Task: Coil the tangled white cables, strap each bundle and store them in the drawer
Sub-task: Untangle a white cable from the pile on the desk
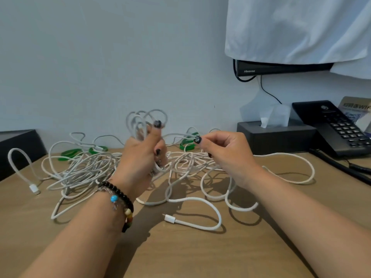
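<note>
Head view looked down on a light brown wooden desk point(200, 255), where a tangled heap of white braided cables point(84, 169) sprawled from the left edge across the middle, with green ring-shaped straps point(69, 153) lying behind it toward the back edge. Above the heap, the left hand point(143, 155) gripped a bunch of coiled white cable loops point(143, 122), fingers curled round them. Beside it, the right hand point(224, 153) pinched one white strand between thumb and forefinger.
</note>
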Demonstrator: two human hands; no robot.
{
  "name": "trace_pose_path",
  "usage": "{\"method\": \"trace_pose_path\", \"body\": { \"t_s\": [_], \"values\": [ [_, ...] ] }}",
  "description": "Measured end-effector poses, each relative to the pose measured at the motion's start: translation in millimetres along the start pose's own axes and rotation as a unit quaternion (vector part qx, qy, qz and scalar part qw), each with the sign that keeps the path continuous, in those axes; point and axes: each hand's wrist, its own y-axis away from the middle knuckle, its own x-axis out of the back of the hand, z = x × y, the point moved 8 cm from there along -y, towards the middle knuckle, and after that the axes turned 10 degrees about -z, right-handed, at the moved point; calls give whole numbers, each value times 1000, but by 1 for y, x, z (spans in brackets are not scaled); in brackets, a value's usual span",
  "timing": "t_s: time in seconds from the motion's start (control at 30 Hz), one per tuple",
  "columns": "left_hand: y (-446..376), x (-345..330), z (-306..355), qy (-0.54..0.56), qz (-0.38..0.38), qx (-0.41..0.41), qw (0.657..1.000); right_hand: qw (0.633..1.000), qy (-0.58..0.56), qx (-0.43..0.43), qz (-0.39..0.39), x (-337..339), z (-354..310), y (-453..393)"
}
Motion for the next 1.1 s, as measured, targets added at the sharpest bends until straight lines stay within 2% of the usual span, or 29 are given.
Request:
{"method": "trace_pose_path", "body": {
  "t_s": [0.1, 0.27, 0.33, 0.5, 0.67, 0.73, 0.8, 0.87, 0.97, 1.1],
  "values": [
    [-1, 20, 16, 21, 52, -43, 998, 1000, -2, -14, 19, 11, 5, -2],
    [3, 12, 7, -177, 19, 0, 984, 997, -51, -5, 50, 23, 2, -1],
    [4, 6, 0, -213, 0, 11, 977, 996, -85, -5, 41, 21, 0, -2],
    [8, -15, -23, -219, -81, 77, 969, 992, -126, -13, -4, 3, 0, 1],
    [10, -27, -24, -223, -118, 58, 966, 986, -154, -62, -24, -1, 8, 2],
    [10, -30, -23, -196, -133, 54, 970, 985, -137, -97, -32, -5, 14, 3],
    [10, -32, -22, -183, -146, 51, 971, 989, -72, -122, -34, -7, 17, 4],
    [9, -30, -22, -195, -148, 47, 968, 989, -28, -136, -45, -10, 18, 6],
    [7, -26, -28, -176, -142, 60, 972, 986, -23, -151, -65, -14, 21, 7],
    [4, -16, -34, -135, -87, 89, 983, 987, 38, -132, -86, -21, 20, 6]
  ]
}}
